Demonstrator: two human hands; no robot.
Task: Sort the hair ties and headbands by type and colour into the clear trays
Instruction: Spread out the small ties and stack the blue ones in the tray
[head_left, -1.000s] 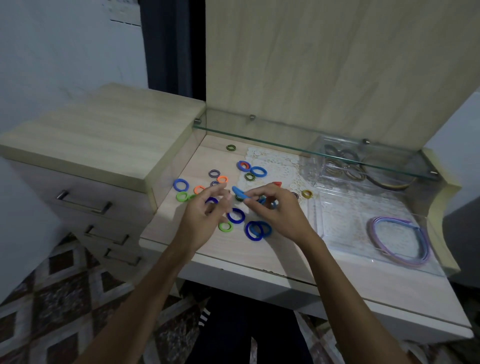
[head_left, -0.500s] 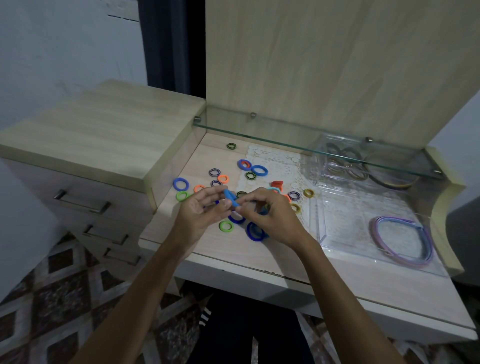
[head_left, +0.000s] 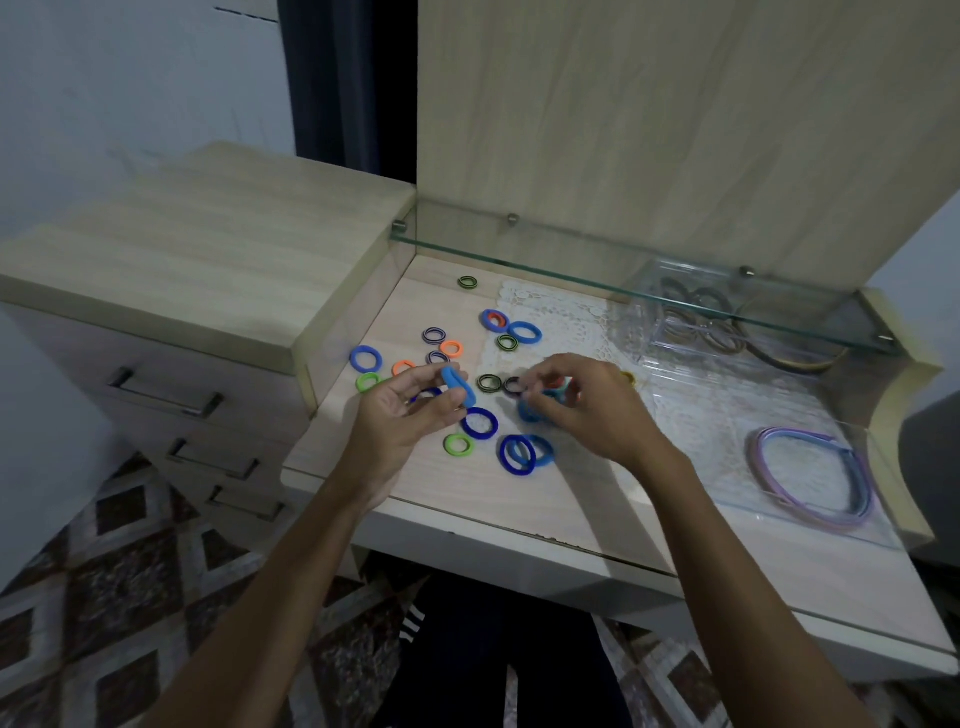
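Observation:
Several hair ties in blue, green, orange and striped colours lie scattered on the desk top (head_left: 467, 499). My left hand (head_left: 400, 421) pinches a light blue hair tie (head_left: 460, 385) between thumb and fingers, above the desk. My right hand (head_left: 587, 410) has its fingers curled round a small bunch of hair ties (head_left: 545, 397), light blue with some red showing, just above the desk. A near clear tray (head_left: 883, 525) at the right holds purple and blue headbands (head_left: 810, 478). A far clear tray (head_left: 665, 317) holds brown hair ties and a dark headband (head_left: 795, 361).
A glass shelf (head_left: 571, 275) runs across above the back of the desk. A raised drawer unit (head_left: 197, 270) borders the desk on the left. A white lace mat (head_left: 561, 317) lies under the trays. A dark blue pair of ties (head_left: 519, 453) sits near my right wrist.
My hands have drawn apart. The light blue tie stays in my left hand, while my right hand has moved right and picked up more ties.

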